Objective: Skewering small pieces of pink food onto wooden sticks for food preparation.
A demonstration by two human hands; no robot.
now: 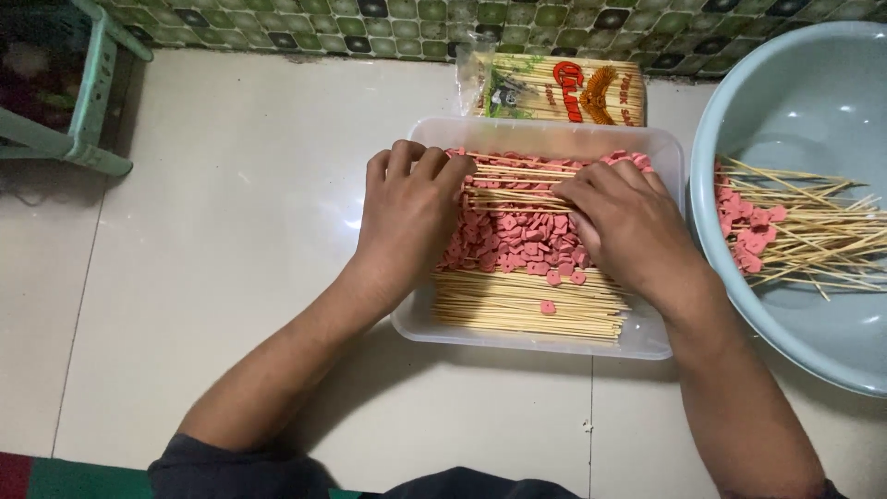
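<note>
One clear rectangular tub [420, 325] sits on the pale tiled floor [231, 277], its far edge touching a packet of skewers [554, 90] against the tiled wall and its right edge just beside a pale blue basin [795, 111], with open floor to the left as far as a green stool [88, 111]. Two hands work inside the tub: the left hand [407, 217] has its grip curled together over loose skewers [527, 305], and the right hand [624, 222] has its grip pinched on a skewer at the tub's middle. The tub holds too many small pink slices [517, 236] to count, round and thin, heaped over bundled pale skewers, while threaded skewers [804, 236] lie fanned in the basin.
</note>
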